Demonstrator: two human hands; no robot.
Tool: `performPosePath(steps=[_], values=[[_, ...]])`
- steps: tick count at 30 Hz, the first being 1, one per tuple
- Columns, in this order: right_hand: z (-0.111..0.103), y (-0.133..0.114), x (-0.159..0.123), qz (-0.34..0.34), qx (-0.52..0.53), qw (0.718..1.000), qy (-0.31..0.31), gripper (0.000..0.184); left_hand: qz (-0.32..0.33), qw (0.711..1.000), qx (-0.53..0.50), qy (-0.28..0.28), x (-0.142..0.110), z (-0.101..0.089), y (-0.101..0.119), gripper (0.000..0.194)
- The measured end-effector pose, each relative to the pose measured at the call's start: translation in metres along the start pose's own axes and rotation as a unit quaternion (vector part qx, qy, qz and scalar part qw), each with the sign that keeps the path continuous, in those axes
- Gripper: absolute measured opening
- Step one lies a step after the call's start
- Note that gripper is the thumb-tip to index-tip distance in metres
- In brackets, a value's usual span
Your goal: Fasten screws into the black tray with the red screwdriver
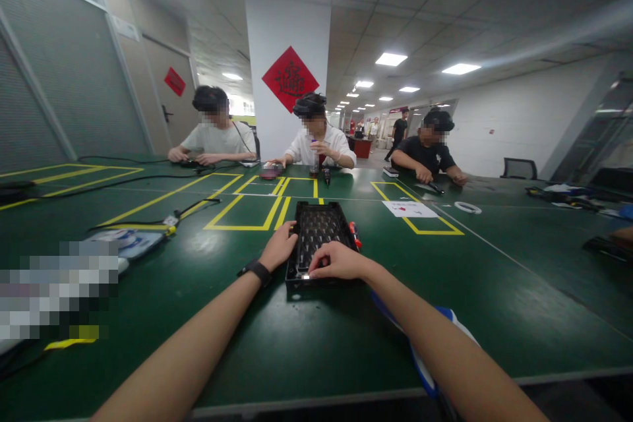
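A black gridded tray [319,224] lies on the green table [494,303] straight ahead of me. My left hand [279,246] grips the tray's left edge, fingers curled over the rim; a black watch sits on that wrist. My right hand [339,261] rests on the tray's near right part, fingers bent and pinched down onto a small item I cannot make out. A red and blue object [355,232] lies against the tray's right side.
Three people sit across the table with small items before them. Yellow tape rectangles [247,211] mark the surface. A white sheet [409,209] and a white ring [467,208] lie at right, cables and papers [128,241] at left. A blue-white item [445,316] lies under my right forearm.
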State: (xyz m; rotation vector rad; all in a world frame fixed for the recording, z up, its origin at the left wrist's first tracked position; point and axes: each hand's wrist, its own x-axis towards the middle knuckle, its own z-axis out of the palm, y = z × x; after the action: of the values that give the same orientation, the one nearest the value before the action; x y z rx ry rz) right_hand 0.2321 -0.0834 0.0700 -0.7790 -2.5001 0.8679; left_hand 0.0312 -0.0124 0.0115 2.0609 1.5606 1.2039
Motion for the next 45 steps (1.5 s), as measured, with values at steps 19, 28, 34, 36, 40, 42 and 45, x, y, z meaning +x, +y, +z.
performPosePath(steps=[19, 28, 34, 36, 40, 42, 45], values=[[0.007, 0.007, 0.005, 0.040, 0.017, 0.998, 0.038, 0.028, 0.005, 1.000, -0.006, 0.007, 0.005, 0.006, -0.008, 0.042], [0.002, 0.003, 0.002, 0.010, 0.010, 1.000, 0.003, 0.027, 0.003, 1.000, -0.015, 0.019, 0.007, 0.008, -0.010, 0.046], [0.004, 0.010, 0.004, 0.032, 0.033, 0.999, 0.019, 0.028, 0.008, 1.000, -0.010, 0.006, 0.008, 0.008, -0.012, 0.046], [0.004, 0.010, 0.004, 0.037, 0.038, 0.998, 0.021, 0.028, 0.009, 1.000, -0.002, 0.003, 0.008, 0.007, -0.012, 0.045], [0.004, 0.008, 0.003, 0.028, 0.025, 0.999, 0.027, 0.028, 0.014, 1.000, 0.006, 0.003, 0.007, 0.007, -0.011, 0.045], [0.005, 0.006, 0.004, 0.023, 0.016, 0.999, 0.032, 0.027, 0.012, 1.000, 0.005, 0.002, 0.007, 0.007, -0.011, 0.045], [0.005, 0.004, 0.004, 0.024, 0.011, 0.999, 0.033, 0.026, 0.010, 1.000, 0.004, -0.002, 0.008, 0.007, -0.011, 0.046]])
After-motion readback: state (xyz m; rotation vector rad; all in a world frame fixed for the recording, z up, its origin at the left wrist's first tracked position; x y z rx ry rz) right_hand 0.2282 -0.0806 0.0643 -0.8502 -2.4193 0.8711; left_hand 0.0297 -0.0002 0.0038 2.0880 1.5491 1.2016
